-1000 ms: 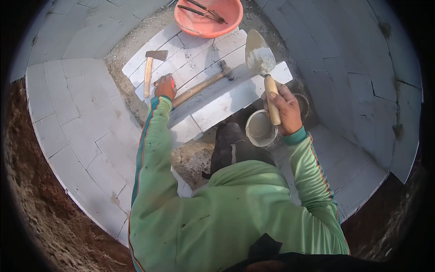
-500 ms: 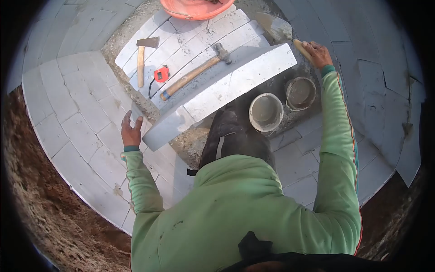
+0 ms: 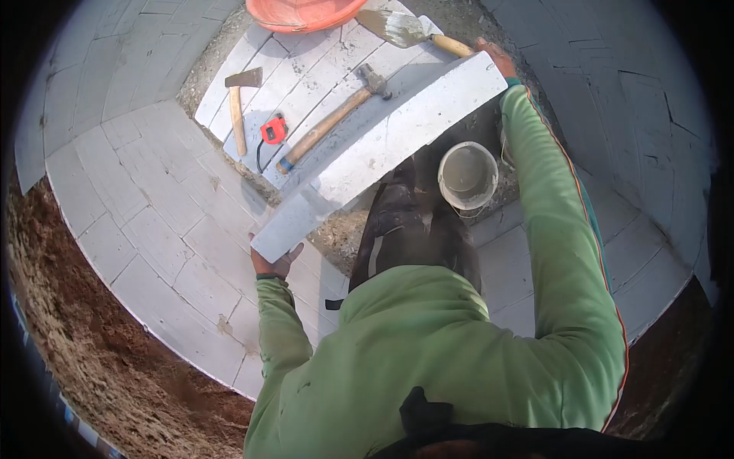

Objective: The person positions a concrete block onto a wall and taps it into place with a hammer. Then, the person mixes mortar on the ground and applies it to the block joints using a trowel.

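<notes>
My left hand (image 3: 277,262) is wrapped round the near left end of a long white block (image 3: 409,126), thumb on one side and fingers on the other. At the block's far right end, my right hand (image 3: 497,58) grips the corner, partly hidden behind it. A trowel (image 3: 394,29) with mortar on its blade lies behind the block, its wooden handle ending close to my right fingers. Behind the block, a hammer (image 3: 329,126), a red tape measure (image 3: 274,130) and a hatchet (image 3: 237,115) rest on the white blocks (image 3: 306,65).
An orange basin (image 3: 306,15) stands at the back. A bucket of grey mix (image 3: 467,177) is right of my legs, with another bucket partly hidden behind my right sleeve. Pale block walls (image 3: 145,187) curve round both sides, with brown soil (image 3: 115,306) outside.
My left hand has moved from beside the block onto its end. My right hand has let go of the trowel, now farther left, and taken the block's far end. The block's left end has shifted.
</notes>
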`<action>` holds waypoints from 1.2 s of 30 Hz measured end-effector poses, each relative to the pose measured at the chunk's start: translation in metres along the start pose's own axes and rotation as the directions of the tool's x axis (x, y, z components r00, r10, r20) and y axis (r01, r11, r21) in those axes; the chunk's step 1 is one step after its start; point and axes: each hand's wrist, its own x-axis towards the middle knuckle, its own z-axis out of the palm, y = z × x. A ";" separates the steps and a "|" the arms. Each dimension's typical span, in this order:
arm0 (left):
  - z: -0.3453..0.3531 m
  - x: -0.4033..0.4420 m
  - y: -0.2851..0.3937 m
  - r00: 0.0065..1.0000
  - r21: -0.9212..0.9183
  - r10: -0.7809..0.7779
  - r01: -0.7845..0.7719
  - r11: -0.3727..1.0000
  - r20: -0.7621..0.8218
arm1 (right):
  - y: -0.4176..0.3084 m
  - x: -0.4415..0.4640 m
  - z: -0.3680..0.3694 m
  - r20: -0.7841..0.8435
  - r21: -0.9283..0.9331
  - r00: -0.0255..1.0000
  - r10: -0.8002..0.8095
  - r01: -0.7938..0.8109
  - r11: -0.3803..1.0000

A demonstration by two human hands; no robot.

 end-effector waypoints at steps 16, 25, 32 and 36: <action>-0.040 0.084 0.004 0.965 0.621 0.130 -0.245 0.745 0.226 | -0.109 -0.174 -0.002 -0.284 0.332 0.959 0.022 0.076 0.940; 0.043 -0.043 0.085 0.969 0.133 0.233 -0.243 0.961 0.086 | -0.098 -0.195 -0.022 -0.303 0.618 0.920 0.247 -0.008 0.786; 0.092 -0.138 0.137 0.783 0.201 0.594 -0.621 0.757 0.184 | -0.066 -0.208 0.007 0.072 0.897 0.913 0.403 -0.235 0.374; 0.120 -0.173 0.139 0.559 0.338 0.766 -0.822 0.459 0.317 | -0.062 -0.213 0.031 0.110 0.876 0.882 0.458 -0.304 0.375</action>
